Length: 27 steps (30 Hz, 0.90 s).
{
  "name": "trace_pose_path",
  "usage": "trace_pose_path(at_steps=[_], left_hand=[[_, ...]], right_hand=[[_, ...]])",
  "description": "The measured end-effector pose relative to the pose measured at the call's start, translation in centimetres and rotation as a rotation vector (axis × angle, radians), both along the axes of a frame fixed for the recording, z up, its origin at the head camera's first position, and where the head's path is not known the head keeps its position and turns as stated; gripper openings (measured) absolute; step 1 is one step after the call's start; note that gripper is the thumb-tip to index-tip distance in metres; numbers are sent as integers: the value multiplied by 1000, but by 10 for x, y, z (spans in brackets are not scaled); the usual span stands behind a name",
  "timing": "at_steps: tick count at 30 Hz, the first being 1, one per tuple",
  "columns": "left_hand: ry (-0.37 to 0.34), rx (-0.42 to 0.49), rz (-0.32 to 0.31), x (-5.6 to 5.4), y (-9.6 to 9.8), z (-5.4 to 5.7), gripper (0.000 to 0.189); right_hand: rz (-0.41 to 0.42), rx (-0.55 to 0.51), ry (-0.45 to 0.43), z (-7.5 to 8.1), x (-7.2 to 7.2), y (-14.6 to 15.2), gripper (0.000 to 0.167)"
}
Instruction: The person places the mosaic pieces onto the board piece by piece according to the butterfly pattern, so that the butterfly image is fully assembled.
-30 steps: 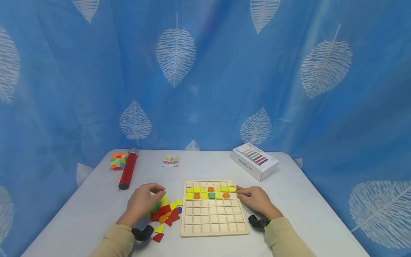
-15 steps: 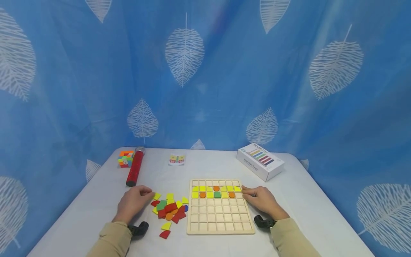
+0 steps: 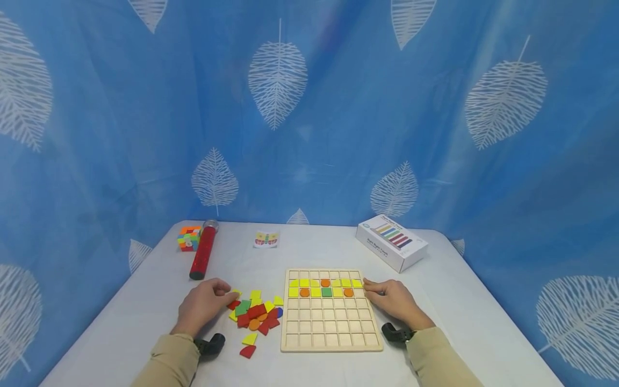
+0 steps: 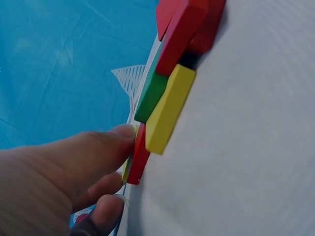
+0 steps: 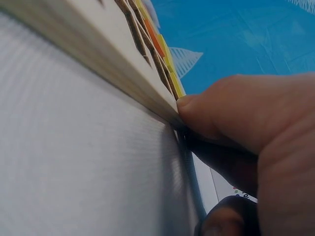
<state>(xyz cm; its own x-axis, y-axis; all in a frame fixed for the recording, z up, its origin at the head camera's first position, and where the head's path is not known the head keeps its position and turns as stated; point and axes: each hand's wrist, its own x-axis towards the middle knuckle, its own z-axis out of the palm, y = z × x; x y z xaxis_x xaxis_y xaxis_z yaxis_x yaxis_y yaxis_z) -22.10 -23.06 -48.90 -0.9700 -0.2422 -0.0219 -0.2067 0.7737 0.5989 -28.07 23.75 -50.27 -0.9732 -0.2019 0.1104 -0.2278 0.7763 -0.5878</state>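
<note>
My left hand [image 3: 202, 306] is at the far left of the loose pile of coloured tiles, with the thumb and fingertips pinching a yellow tile [image 4: 129, 162]. A red tile [image 4: 140, 157] lies right beside it, then green and yellow tiles. My right hand [image 3: 393, 301] holds the right edge of the wooden grid board [image 3: 332, 339], thumb at the rim near the upper rows. Two rows of the board carry tiles: yellow ones, several orange round ones, such as the orange disc [image 3: 325, 282], and a green square [image 3: 326, 292].
A small butterfly picture card [image 3: 266, 239] lies at the back. Behind the left hand are a red glittery tube [image 3: 203, 252] and a puzzle cube [image 3: 189, 238]. At the back right stands a white box [image 3: 391, 242]. Two stray tiles, yellow [image 3: 249, 339] and red [image 3: 247, 351], lie in front.
The left hand has drawn back from over the pile to its far left edge and taken hold of a yellow tile. The right hand stays at the board's edge; the head view shifted slightly.
</note>
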Motion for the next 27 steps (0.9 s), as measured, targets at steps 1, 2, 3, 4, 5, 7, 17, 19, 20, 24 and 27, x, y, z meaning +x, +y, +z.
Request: trace_pose_path(at_steps=[1, 2, 3, 4, 5, 7, 17, 19, 20, 24, 27], left_hand=[[4, -1, -3, 0, 0, 0, 39], [10, -1, -6, 0, 0, -1, 37], [16, 0, -11, 0, 0, -1, 36], [23, -1, -15, 0, -1, -1, 34], [28, -1, -19, 0, -1, -1, 32], [33, 0, -24, 0, -2, -1, 30], [6, 21, -2, -1, -2, -2, 41], [6, 14, -8, -1, -2, -2, 40], [9, 11, -12, -1, -2, -2, 40], [9, 14, -14, -1, 0, -2, 37], [17, 28, -10, -1, 1, -3, 37]], right_hand=[[-2, 0, 0, 0, 0, 0, 30], [-5, 0, -1, 0, 0, 0, 30], [-2, 2, 4, -1, 0, 0, 30], [-6, 0, -2, -1, 0, 0, 30], [-9, 0, -6, -1, 0, 0, 30], [-12, -3, -12, -1, 1, -1, 31], [-7, -11, -16, 1, 1, -1, 30], [-6, -14, -14, 1, 1, -1, 30], [-7, -14, -15, 1, 0, -1, 30], [-9, -14, -17, 1, 1, -1, 30], [-10, -16, -18, 1, 1, -1, 30]])
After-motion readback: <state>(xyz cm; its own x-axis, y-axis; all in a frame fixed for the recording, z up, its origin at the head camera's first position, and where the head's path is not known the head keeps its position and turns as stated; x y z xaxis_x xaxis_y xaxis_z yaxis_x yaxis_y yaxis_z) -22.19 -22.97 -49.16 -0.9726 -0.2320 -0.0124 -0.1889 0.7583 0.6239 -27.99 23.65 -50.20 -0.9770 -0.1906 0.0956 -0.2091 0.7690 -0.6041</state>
